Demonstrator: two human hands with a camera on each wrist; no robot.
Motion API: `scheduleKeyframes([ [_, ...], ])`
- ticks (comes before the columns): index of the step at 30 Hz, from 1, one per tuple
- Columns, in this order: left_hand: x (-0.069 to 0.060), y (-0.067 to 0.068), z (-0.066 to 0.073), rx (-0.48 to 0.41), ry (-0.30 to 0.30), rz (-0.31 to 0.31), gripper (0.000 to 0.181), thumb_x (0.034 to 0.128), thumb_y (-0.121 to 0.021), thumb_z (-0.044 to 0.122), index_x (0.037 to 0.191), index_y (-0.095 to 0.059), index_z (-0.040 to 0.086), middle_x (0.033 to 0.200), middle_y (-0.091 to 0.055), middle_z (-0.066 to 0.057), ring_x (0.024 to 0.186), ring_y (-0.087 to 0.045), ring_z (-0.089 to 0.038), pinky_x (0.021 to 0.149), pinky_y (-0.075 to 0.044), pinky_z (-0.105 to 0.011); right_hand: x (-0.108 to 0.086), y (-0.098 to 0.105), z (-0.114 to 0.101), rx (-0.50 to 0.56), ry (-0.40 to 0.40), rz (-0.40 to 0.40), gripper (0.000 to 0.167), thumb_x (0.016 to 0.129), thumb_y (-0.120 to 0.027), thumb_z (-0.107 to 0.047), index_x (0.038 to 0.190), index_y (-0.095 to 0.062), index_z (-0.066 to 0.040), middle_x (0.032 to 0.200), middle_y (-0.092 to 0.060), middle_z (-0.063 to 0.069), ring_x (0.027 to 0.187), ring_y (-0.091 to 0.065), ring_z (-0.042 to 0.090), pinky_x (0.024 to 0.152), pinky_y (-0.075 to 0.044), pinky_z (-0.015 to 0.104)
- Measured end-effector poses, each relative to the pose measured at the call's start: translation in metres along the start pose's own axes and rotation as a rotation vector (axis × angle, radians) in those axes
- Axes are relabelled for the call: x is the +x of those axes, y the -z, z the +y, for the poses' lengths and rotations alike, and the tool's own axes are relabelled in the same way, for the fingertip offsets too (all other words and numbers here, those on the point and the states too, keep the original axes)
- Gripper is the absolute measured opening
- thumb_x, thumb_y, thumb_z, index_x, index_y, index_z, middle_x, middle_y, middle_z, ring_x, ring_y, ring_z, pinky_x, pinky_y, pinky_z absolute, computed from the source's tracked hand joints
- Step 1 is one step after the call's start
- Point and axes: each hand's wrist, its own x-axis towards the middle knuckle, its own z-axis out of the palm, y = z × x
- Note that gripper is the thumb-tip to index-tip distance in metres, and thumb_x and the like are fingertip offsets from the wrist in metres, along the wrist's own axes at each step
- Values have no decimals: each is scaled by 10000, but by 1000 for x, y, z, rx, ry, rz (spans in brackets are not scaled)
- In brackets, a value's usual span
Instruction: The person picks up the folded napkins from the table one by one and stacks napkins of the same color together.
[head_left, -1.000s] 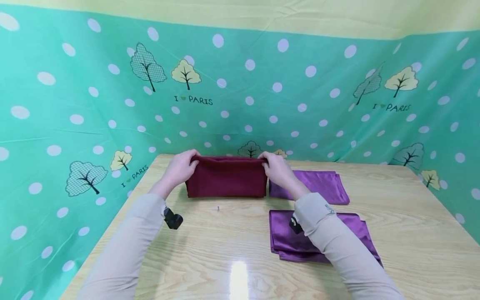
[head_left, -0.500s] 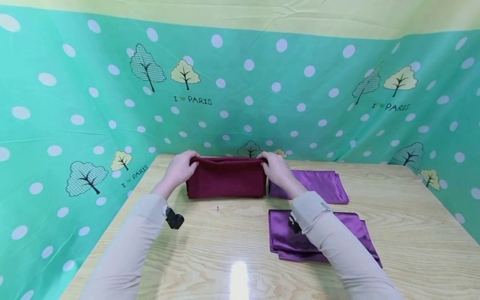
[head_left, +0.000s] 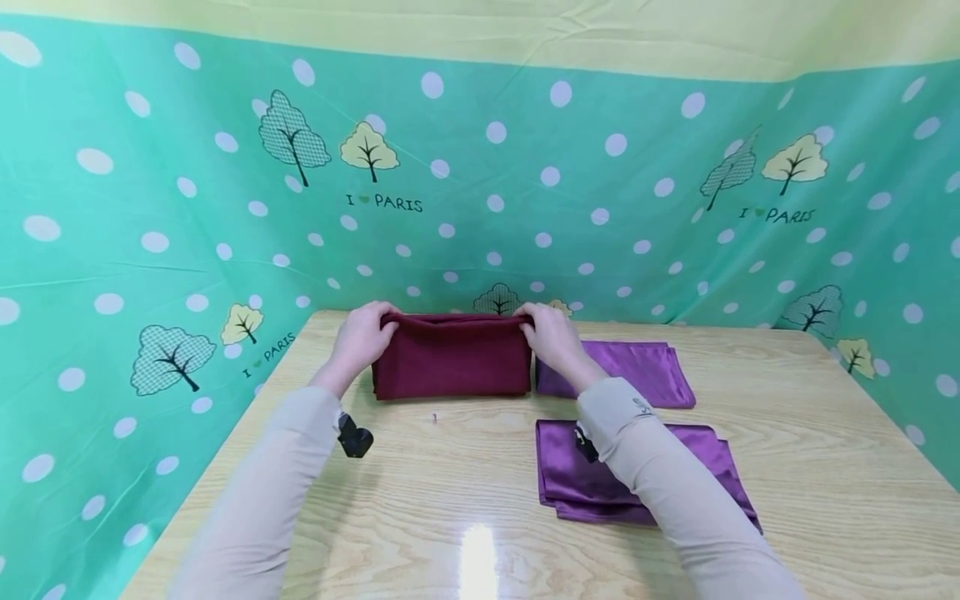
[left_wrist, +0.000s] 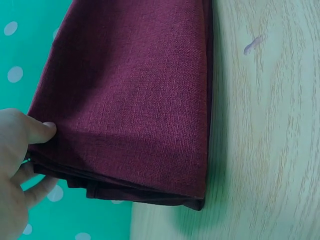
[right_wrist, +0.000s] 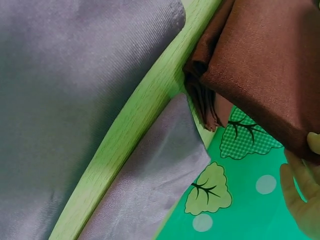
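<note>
Pale wood-grain table (head_left: 420, 500), far side: left hand (head_left: 363, 338) and right hand (head_left: 555, 340) pinch a folded maroon woven cloth (head_left: 453, 362) by its top corners, thumbs opposing fingers; uneven tension could let inner layers slip.

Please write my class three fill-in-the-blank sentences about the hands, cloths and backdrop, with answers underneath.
1. Of the left hand and right hand, both gripping the dark red cloth, the ____ is nearer the purple cloths.
2. The purple cloths lie in ____ separate spots on the table.
3. On the backdrop, the word printed after each heart is ____.

Missing words: right hand; two; PARIS.
</note>
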Motion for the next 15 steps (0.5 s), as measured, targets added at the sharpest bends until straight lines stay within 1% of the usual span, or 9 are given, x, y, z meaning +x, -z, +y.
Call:
scheduleKeyframes([
  [5, 5, -4, 0, -3, 27, 43, 176, 884, -562, 116, 1026, -638, 46, 1003, -623, -149, 951, -575, -318, 816, -455, -445, 3, -1, 2, 23, -6, 27, 221, 911, -530, -118, 1114, -616, -107, 1112, -630, 100, 976, -605, 260, 804, -487, 399],
  [10, 8, -8, -1, -37, 66, 93, 174, 865, -592, 121, 1014, -643, 48, 999, -619, -152, 955, -570, -325, 830, -451, -447, 6, -5, 5, 28, -3, 70, 212, 901, -552, -126, 1101, -620, -111, 1020, -659, 99, 845, -633, 250, 711, -498, 374],
  [15, 8, -11, -2, -57, 86, 117, 177, 856, -606, 118, 1012, -646, 45, 1017, -621, -160, 976, -565, -333, 850, -446, -442, 7, -10, 7, 21, -6, 90, 200, 898, -561, -141, 1088, -616, -121, 964, -667, 100, 751, -628, 238, 644, -488, 354],
])
